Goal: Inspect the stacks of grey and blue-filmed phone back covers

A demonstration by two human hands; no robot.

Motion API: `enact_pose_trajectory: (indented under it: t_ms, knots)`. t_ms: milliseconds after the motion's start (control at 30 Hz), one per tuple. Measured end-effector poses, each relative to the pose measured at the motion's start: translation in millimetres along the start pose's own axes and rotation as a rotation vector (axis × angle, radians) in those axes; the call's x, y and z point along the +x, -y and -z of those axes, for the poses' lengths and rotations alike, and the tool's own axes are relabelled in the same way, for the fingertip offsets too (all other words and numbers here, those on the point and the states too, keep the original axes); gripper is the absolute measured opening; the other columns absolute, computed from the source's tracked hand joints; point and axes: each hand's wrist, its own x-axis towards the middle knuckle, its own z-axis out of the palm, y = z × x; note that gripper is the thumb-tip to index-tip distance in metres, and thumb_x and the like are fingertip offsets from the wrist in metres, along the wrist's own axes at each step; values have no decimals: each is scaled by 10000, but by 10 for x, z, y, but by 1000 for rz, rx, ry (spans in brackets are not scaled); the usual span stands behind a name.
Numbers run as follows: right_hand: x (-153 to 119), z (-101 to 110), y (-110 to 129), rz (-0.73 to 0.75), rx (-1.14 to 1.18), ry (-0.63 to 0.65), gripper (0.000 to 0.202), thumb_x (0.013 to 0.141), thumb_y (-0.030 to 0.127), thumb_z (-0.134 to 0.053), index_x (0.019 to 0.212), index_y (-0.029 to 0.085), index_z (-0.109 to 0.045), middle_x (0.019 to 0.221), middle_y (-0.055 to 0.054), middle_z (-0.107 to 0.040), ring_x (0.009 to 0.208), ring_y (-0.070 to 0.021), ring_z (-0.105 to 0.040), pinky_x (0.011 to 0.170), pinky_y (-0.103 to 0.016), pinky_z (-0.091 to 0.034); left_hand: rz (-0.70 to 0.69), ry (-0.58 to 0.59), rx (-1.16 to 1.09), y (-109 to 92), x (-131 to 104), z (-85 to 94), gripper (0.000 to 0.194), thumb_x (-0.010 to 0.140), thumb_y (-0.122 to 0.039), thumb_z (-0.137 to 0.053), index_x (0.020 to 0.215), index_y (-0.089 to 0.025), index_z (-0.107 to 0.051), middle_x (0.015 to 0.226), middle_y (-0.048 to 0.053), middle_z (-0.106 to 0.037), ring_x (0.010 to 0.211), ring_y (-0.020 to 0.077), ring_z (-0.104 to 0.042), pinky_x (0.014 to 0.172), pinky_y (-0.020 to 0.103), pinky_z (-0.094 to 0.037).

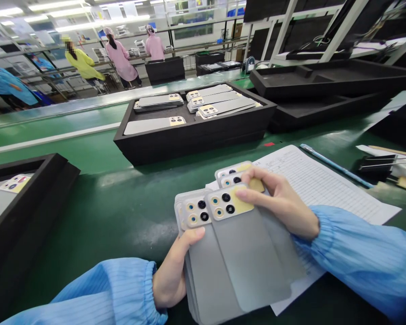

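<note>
My left hand (pixel 176 271) is closed around a stack of grey phone back covers (pixel 209 275), its thumb lying on the top one beside the camera cutouts. Between the thumb and fingers of my right hand (pixel 277 198) is the upper corner of another phone back cover (pixel 250 253), which overlaps the left stack. Behind that cover, more covers (pixel 232 171) fan out under my right fingers. Each one has a camera area with round lens rings and a yellowish patch. The fingers beneath the stack are hidden.
A black tray (pixel 196 142) with several stacks of covers stands ahead on the green bench (pixel 104 194). Another tray (pixel 37 225) is at left; stacked trays (pixel 325 104) are at right. A printed sheet (pixel 325 189) and a blue pen (pixel 334 164) lie near my right arm. People work in the background.
</note>
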Motion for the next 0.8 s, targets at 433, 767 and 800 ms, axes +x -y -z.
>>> enact_pose_trajectory:
  t_ms: [433, 767, 800]
  knots:
    - [45, 88, -17, -11, 394, -66, 138, 773, 241, -585, 754, 215, -451, 649, 38, -510, 528, -90, -510, 450, -174, -399, -42, -173, 34, 0, -13, -52, 510, 789, -268, -519, 1263, -135, -386, 1050, 117, -667, 958, 273, -616, 848, 414, -471]
    - [66, -11, -122, -49, 172, -110, 192, 834, 333, -502, 1014, 276, -469, 781, 26, -590, 633, -122, -580, 554, -220, -466, -43, -64, 27, 6, -37, -26, 491, 733, -247, -573, 1199, -126, -477, 886, 103, -716, 807, 242, -662, 775, 368, -497]
    - [54, -42, -137, -28, 133, -76, 210, 846, 329, -483, 1050, 281, -461, 811, 22, -599, 663, -128, -587, 588, -233, -470, -41, -60, 38, 8, -38, -28, 512, 726, -248, -584, 1212, -134, -465, 915, 100, -711, 826, 240, -657, 793, 368, -488]
